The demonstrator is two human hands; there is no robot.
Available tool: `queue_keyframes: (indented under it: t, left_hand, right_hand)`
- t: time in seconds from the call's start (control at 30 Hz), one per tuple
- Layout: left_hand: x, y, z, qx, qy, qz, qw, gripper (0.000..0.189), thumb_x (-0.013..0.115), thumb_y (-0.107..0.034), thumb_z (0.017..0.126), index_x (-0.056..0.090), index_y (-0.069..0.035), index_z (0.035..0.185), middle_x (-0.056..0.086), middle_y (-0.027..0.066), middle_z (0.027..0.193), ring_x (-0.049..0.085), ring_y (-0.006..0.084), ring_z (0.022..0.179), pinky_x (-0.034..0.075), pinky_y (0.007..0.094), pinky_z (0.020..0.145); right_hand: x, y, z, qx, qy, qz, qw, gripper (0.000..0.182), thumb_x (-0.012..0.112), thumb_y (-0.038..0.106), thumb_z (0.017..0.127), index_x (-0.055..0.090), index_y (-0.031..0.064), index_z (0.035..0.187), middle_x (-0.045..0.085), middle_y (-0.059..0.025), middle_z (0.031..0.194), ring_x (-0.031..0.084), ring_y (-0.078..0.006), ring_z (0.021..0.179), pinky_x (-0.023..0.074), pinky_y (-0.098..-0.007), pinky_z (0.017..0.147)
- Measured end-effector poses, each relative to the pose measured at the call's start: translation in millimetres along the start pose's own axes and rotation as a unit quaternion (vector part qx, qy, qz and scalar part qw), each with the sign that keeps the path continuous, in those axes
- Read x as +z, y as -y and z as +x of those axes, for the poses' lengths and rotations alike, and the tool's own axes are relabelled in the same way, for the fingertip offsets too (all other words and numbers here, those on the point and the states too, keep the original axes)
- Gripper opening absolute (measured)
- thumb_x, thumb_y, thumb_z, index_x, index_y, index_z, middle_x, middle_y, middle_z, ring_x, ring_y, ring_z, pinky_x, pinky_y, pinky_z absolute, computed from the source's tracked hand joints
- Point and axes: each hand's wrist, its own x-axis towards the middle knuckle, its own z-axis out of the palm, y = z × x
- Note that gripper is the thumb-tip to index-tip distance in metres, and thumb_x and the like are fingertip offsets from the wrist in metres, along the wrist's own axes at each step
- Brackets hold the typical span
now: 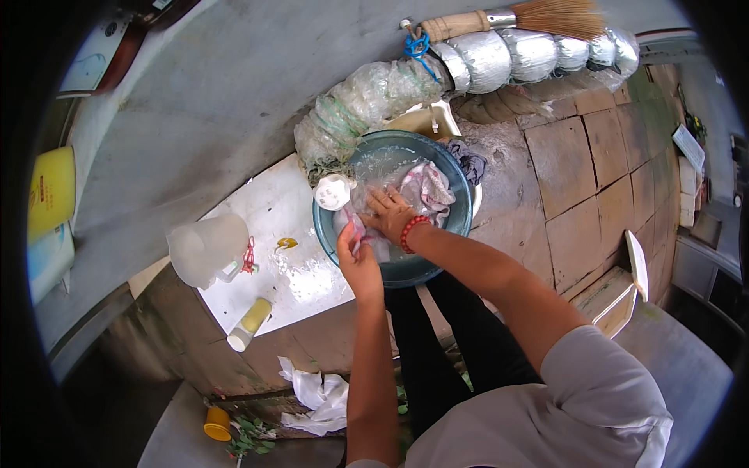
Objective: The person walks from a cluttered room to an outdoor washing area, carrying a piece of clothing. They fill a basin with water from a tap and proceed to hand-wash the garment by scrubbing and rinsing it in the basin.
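Observation:
Water partly fills a round blue-green basin (pixel 462 234) in front of me. At its left side my left hand (pixel 360 260) grips one end of a wet white-and-pink cloth (pixel 377 248), part of it under water. My right hand (pixel 389 213), a red bead bracelet at the wrist, lies with fingers spread at the water near the cloth; what its palm touches is hidden. More of the pink-patterned cloth (pixel 430 187) is bunched at the basin's right side; whether it is the same piece I cannot tell. A white round end piece (pixel 332 192), perhaps a water outlet, sits over the left rim.
A plastic-wrapped pipe (pixel 374 96) runs along the wall behind the basin, under a brush with a wooden handle (pixel 459 26). On the white board (pixel 304 292) at left are a translucent scoop (pixel 208 248) and a yellow-and-white bottle (pixel 250 324). A dark cloth (pixel 468 161) hangs right of the basin.

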Motion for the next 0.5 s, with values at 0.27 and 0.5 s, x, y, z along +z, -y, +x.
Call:
queue_keyframes:
  t: [0.27,0.5]
  left_hand:
    - [0.5,4.9,-26.6,-0.287,-0.002,-0.192,0.938,0.055,0.057,-0.038,0.093,0.036,-0.016,0.139,0.045,0.0099,0.136,0.052,0.0288,0.118,0.047,0.0457,0.094]
    - [-14.3,20.0,-8.2,-0.327,0.246,-0.555,0.724,0.075,0.041,-0.066,0.089,0.038,-0.008,0.137,0.047,0.0177,0.131,0.048,0.0322,0.12,0.041,0.0482,0.101]
  right_hand:
    - [-41.8,4.0,-14.0,0.159,0.146,0.117,0.969,0.036,0.054,0.029,0.086,0.059,0.0186,0.12,0.065,-0.0102,0.113,0.06,-0.0207,0.107,0.0305,-0.0416,0.096]
    - [-150.3,60.1,-65.9,0.013,-0.101,0.427,0.898,0.024,0.069,0.022,0.075,0.056,0.012,0.092,0.054,-0.0063,0.091,0.054,-0.0261,0.092,0.0314,-0.0397,0.086]
